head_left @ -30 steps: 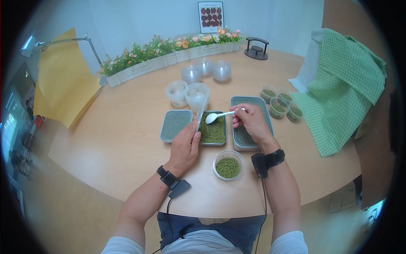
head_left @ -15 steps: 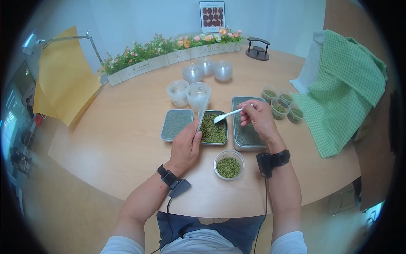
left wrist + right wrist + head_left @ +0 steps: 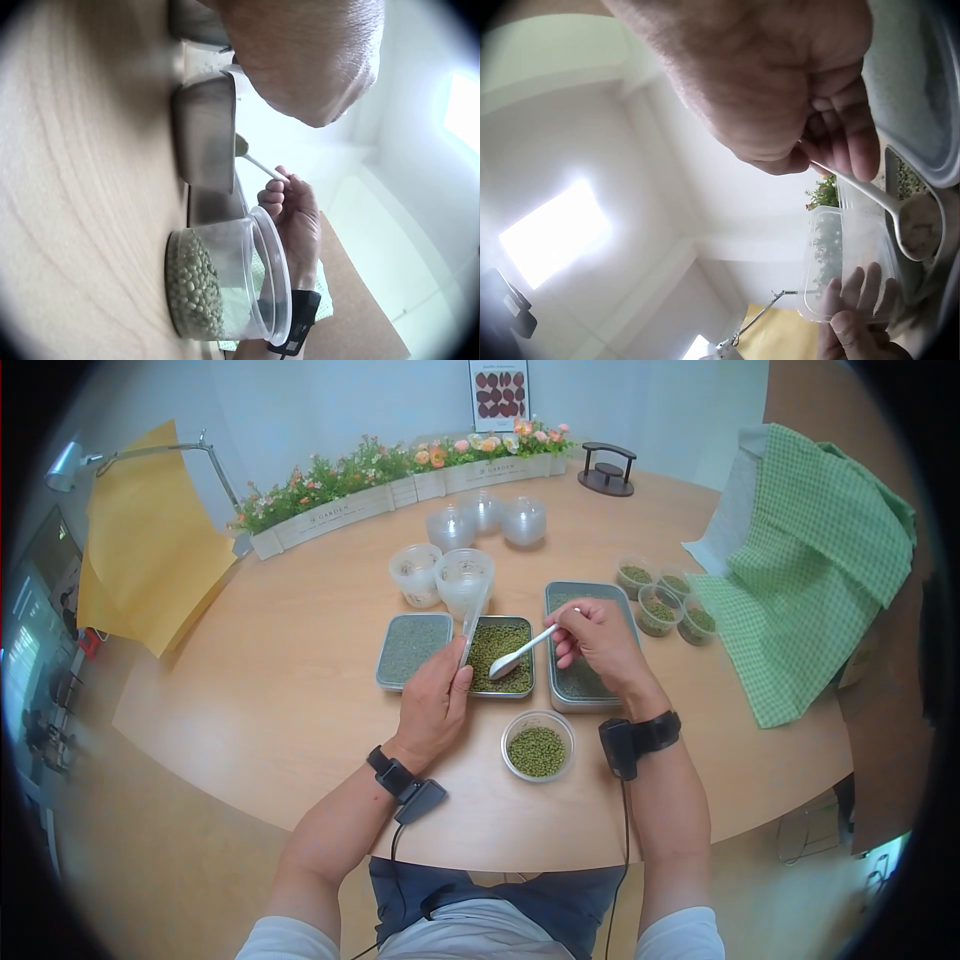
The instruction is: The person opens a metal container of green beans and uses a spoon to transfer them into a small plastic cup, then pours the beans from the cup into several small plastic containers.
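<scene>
My left hand point(image 3: 430, 695) holds a clear plastic lid point(image 3: 826, 255) upright, thumb on one face and fingers behind the other. The lid stands at the left side of a metal tin point(image 3: 206, 135) of green mung beans point(image 3: 490, 643). My right hand point(image 3: 600, 640) pinches a white spoon point(image 3: 525, 650) by its handle, the bowl down over the beans near the tin's front. Some green shows at the spoon's bowl in the left wrist view. Nearer my body, a clear plastic cup point(image 3: 240, 247) stands partly filled with mung beans.
Lidded tins flank the bean tin, a small left tin point(image 3: 415, 650) and a larger right tin point(image 3: 580, 705). Behind stand empty clear cups point(image 3: 415, 575) and stacked round plastic pieces point(image 3: 523, 525). Several filled cups point(image 3: 658, 610) sit right, beside a green checked cloth point(image 3: 790, 620).
My right hand first drew the spoon slightly right, then brought its bowl down toward the near side of the bean tin. The left hand and lid have stayed nearly still.
</scene>
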`<action>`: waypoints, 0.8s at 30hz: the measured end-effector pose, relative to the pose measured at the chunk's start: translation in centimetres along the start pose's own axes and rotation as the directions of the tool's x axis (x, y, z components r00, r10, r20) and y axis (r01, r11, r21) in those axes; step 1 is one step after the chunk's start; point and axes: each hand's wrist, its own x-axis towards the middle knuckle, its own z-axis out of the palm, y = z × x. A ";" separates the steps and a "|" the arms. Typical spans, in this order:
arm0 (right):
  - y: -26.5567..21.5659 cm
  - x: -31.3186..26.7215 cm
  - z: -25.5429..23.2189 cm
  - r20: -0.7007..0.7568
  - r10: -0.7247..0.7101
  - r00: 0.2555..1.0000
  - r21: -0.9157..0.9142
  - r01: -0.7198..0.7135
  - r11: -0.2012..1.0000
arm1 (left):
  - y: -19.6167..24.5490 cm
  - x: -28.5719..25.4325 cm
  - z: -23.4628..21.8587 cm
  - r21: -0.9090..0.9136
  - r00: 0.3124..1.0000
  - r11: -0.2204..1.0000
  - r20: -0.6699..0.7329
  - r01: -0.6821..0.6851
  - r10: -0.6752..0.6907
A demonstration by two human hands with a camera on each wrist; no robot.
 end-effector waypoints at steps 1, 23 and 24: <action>-0.3 -0.2 -0.1 0.002 0.003 1.000 -0.001 -0.003 1.000 | 0.0 0.0 0.0 -0.010 1.000 1.000 0.004 0.009 -0.008; 0.1 -0.4 1.8 0.058 -0.057 0.997 -0.088 0.062 0.994 | 0.1 0.0 0.0 0.004 1.000 1.000 -0.003 0.000 0.000; 0.1 -0.3 1.7 0.042 -0.083 0.996 -0.113 0.087 0.990 | 0.2 0.0 0.0 0.004 1.000 1.000 -0.004 -0.001 0.001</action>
